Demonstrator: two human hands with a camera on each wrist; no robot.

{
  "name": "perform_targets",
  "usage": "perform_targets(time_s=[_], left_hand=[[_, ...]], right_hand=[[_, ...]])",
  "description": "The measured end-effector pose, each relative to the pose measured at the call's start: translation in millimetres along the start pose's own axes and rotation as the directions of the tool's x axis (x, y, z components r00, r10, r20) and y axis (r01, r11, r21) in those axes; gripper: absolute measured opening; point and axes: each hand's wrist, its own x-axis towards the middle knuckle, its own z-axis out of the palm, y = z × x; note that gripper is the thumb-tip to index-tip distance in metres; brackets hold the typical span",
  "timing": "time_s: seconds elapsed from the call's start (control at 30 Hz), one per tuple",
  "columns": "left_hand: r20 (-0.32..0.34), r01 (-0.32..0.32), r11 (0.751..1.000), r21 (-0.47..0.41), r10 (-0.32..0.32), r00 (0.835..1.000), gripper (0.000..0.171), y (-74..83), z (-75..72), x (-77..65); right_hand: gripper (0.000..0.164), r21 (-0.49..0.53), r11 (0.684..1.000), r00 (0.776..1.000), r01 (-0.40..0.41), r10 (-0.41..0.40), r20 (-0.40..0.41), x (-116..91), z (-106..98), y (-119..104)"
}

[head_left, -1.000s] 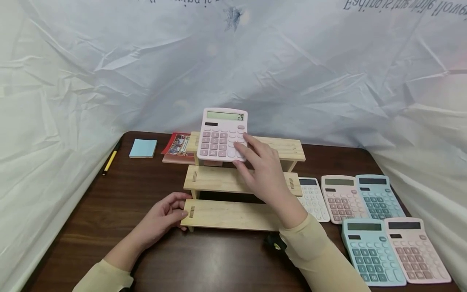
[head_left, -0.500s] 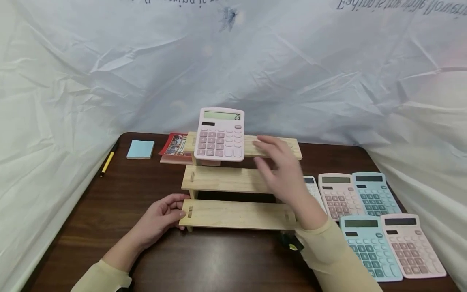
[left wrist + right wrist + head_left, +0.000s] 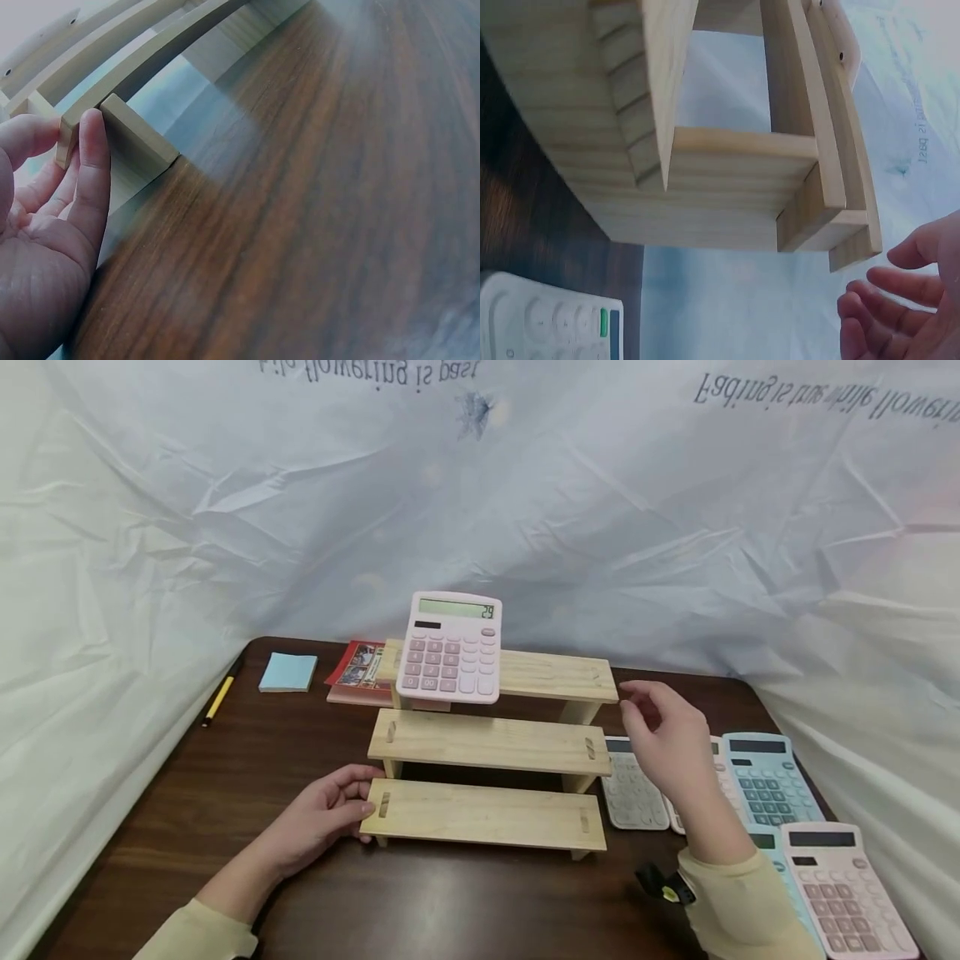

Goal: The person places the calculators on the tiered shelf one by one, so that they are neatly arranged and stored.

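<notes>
A three-step wooden rack (image 3: 480,816) stands on the dark table. On the left part of its top step lies a pink calculator (image 3: 450,647) showing 29, its lower edge jutting out past the board's front. My left hand (image 3: 318,822) pinches the left end of the lowest step; in the left wrist view the thumb (image 3: 30,139) and fingers sit on either side of the board's end. My right hand (image 3: 671,743) holds nothing, its fingers loosely bent just off the right end of the top step. In the right wrist view the rack's side (image 3: 705,199) shows close by.
Right of the rack lie a white calculator (image 3: 636,797), a blue calculator (image 3: 771,781), a pink calculator (image 3: 843,893) and others partly hidden by my right arm. At the back left are blue sticky notes (image 3: 288,672), a yellow pen (image 3: 219,697) and a red booklet (image 3: 358,667).
My right hand has let go of the pink calculator and moved right, past the rack's top step. The calculator stays on the step. My left hand keeps its hold on the lowest step.
</notes>
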Motion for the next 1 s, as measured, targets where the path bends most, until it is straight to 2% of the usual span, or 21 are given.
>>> perform_targets(time_s=[0.07,0.17,0.23,0.33,0.43,0.53,0.73,0.87,1.0], left_hand=[[0.004,0.002,1.0,-0.006,-0.002,1.0,0.05,-0.6,0.4,-1.4],[0.001,-0.003,1.0,-0.006,0.003,1.0,0.049,0.5,1.3,-2.5],[-0.001,-0.004,1.0,-0.007,0.004,1.0,0.049,1.9,1.9,-2.4],[0.004,-0.008,1.0,-0.006,0.008,1.0,0.049,3.2,2.3,-1.2],[0.009,-0.009,1.0,-0.006,0.009,1.0,0.048,3.0,2.2,-0.6],[0.007,-0.012,1.0,-0.002,0.012,1.0,0.048,2.6,1.7,-0.9],[0.02,-0.016,1.0,-0.004,0.016,1.0,0.048,3.4,1.9,-0.5],[0.018,-0.007,1.0,-0.005,0.008,1.0,0.049,4.3,2.0,-0.3],[0.024,-0.008,1.0,-0.005,0.008,1.0,0.048,3.3,1.0,-0.2]], right_hand=[[0.026,-0.031,0.999,0.999,-0.033,0.034,0.031,-1.2,-0.6,4.0],[0.032,-0.115,0.991,0.982,-0.075,0.093,0.165,-0.9,-2.6,10.1],[0.041,-0.184,0.979,0.949,-0.087,0.137,0.284,0.5,-3.5,15.0],[0.055,-0.295,0.954,0.883,-0.063,0.191,0.429,2.4,-0.5,23.6],[0.067,-0.368,0.93,0.831,-0.028,0.226,0.509,2.3,8.3,30.7],[0.069,-0.404,0.915,0.798,-0.008,0.249,0.549,0.3,18.2,34.9],[0.071,-0.403,0.915,0.772,0.014,0.246,0.586,-4.2,28.4,37.5],[0.073,-0.402,0.915,0.778,0.019,0.239,0.581,-6.2,30.4,39.0],[0.075,-0.432,0.901,0.782,0.02,0.255,0.568,-7.5,30.6,39.6]])
